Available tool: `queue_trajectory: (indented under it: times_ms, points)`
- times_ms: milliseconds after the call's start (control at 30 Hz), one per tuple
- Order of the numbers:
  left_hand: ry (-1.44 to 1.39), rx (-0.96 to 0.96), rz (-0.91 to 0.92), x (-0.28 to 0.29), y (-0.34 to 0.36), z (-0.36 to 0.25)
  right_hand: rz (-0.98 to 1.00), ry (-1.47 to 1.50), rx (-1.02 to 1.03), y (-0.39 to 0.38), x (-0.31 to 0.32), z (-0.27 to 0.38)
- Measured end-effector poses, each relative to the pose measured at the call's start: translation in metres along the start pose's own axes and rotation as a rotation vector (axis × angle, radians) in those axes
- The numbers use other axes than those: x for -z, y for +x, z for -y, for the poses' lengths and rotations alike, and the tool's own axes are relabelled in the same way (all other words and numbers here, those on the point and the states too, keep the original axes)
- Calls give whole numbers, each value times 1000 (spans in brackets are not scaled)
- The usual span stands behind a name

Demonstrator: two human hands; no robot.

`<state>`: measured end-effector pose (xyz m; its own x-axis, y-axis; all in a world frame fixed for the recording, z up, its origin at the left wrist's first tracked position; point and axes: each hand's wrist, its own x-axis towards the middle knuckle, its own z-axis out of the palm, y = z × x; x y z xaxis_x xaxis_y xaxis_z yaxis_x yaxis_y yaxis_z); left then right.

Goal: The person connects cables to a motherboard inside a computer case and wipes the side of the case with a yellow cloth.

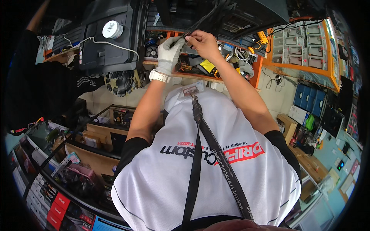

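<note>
My left hand (170,54) wears a pale work glove and has a white watch at the wrist. Beside it is my bare right hand (205,45), thumb and fingers pinched together. Both hands are closed on a bundle of black cables (210,16), which runs up from between my fingers. Behind the cables stands a black computer case (241,25). Exactly how each cable lies in my fingertips is too small to see.
Below my hands, an orange drawer (256,73) holds tools and parts. At left are a black lidded case (98,42) with a round white tub (112,29) and a person in black (46,77). A yellow tool (263,37) lies near an orange cabinet (298,68).
</note>
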<state>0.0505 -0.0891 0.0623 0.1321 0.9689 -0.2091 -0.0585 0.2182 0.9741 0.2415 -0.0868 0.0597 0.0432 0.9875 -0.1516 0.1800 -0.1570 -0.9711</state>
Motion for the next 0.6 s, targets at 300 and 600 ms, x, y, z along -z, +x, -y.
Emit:
queue_trajectory:
  times_ms: [300,600]
  points:
    - [-359,269,261,21,-21,-55,-287,-299,163,-20,26,-10]
    - [160,-93,215,30,31,44,64,296,15,-72,58,-26]
